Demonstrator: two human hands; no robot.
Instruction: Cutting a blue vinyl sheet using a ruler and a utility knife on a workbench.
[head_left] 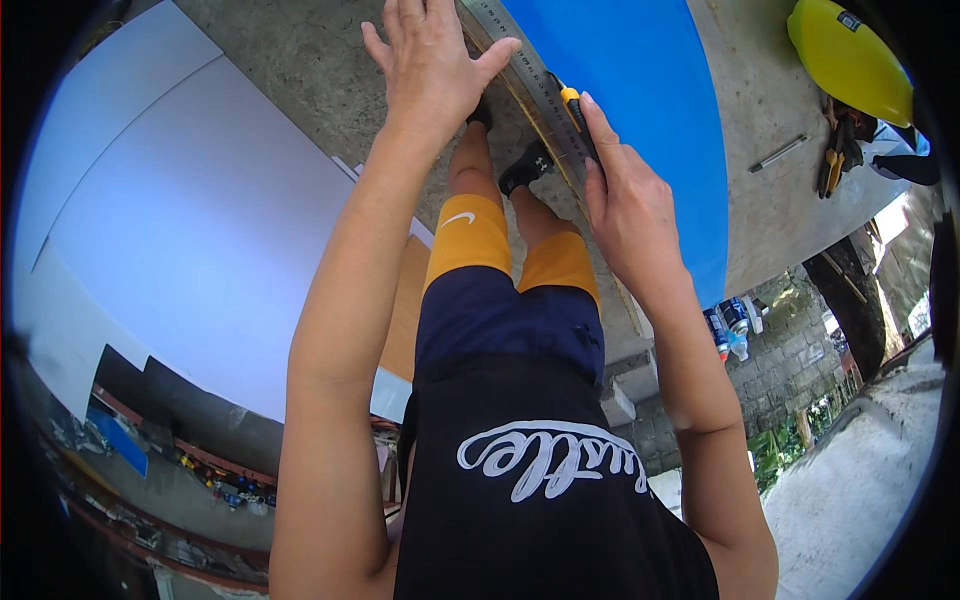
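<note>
Evidently the right hand (635,190) is closed around a yellow-and-black utility knife (573,104), its index finger stretched along the handle and the blade end pointing away, at the right-hand edge of a steel ruler (531,73). That ruler runs slantwise from far left to near right along the left border of a bright blue sheet (640,90), which lies on the grey bench (755,225). The left hand (428,70) is open, fingers spread and holding nothing in its grasp; its thumb reaches over to the ruler, though whether it presses down I cannot tell, and its fingertips run out of view at the far side. Right of the blue sheet, a pen (778,153) lies on the bench, and farther right are yellow-and-black-handled pliers (831,168) near a rounded lime-yellow object (845,60). Large white panels (180,230) fill the left side, and a sneaker (526,168) shows below, between the forearms.
</note>
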